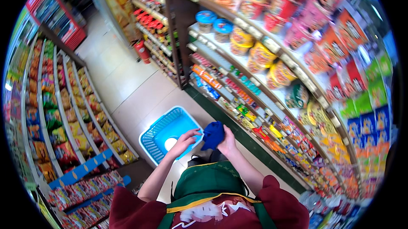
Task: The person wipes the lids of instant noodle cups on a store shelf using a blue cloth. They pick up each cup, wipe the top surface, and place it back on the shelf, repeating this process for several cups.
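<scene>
In the head view, my right hand (228, 141) grips a bunched dark blue cloth (213, 135) at its right side. My left hand (186, 139) is just left of the cloth, its fingers spread over the right part of a blue plastic basket (153, 144); whether its fingertips touch the cloth cannot be told. The basket has perforated sides and a pale rim. Inside it lies a round white object (171, 144), partly hidden behind my left forearm.
Shelves of packaged snacks (277, 82) rise close on the right. Curved racks of snack bags (76, 114) stand on the left. A tiled aisle (127, 79) runs between them, with a fire extinguisher (142, 51) and a red display fridge (55, 13) farther off.
</scene>
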